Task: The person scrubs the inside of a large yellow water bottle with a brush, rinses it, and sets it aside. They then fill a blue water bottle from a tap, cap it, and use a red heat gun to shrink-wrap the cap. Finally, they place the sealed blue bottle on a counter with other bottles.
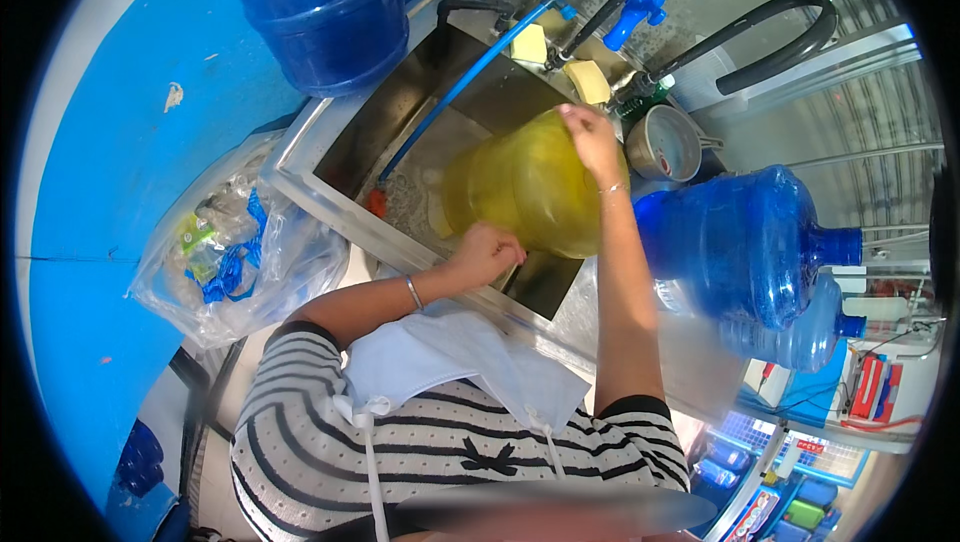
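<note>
A translucent yellow water jug (520,184) leans in the steel sink (340,157). My right hand (592,142) grips the jug's upper right edge, its fingers bent over it. Close to the jug's lower side and above the sink's front edge is my left hand (487,255), its fingers curled. A small thin piece shows by those fingertips, too little to name. A blue hose (455,97) slants down into the sink, ending near an orange-red piece (376,202) on the sink's bottom.
Blue water jugs (735,242) stand on the right counter, necks toward the right edge. Another blue jug (320,17) is at the back left. Black faucets (775,37), yellow sponges (588,82) and a metal pot (666,144) line the back. A clear plastic bag (235,242) hangs left.
</note>
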Available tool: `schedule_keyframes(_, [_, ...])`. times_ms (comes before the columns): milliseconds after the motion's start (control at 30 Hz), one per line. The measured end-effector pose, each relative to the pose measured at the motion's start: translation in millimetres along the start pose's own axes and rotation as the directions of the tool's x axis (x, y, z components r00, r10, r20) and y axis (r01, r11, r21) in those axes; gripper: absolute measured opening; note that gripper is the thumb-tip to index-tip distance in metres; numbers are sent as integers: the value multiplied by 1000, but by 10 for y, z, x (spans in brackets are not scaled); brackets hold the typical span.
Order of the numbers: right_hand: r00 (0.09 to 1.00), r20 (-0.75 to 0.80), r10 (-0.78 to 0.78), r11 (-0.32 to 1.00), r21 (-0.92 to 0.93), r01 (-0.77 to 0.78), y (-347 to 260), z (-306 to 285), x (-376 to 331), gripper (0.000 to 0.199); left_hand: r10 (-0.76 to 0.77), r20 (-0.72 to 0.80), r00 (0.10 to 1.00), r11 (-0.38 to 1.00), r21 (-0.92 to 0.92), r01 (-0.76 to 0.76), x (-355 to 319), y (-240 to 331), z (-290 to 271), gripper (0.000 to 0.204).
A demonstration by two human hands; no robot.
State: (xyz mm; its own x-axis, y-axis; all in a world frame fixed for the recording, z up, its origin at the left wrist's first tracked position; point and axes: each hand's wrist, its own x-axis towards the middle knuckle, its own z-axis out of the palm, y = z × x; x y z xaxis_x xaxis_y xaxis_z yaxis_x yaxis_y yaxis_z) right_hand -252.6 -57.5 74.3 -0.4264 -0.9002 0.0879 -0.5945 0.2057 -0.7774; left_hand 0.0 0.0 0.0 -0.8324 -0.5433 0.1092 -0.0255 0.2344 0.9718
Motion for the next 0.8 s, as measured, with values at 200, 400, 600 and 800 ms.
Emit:
schedule_keyframes(200, [808,342,-480,877,215,429,-136,-18,-698,48,344,-531,775,939,192,-285,292,292,-673,14])
schedule_keyframes(400, [977,210,-19,959,-271,77,-26,-930,-1165,52,190,-597,780,982,127,-142,370,303,-1137,21])
schedule_keyframes(600, [989,-136,-55,965,-260,18,223,-1150,-1377,28,211,-631,747,974,197,-109,493,228,-1169,25])
schedule_keyframes(800, [932,-144,333,932,-103,-348,559,-872,-1337,56,25,-530,848,1000,12,-22,886,-239,-1074,36])
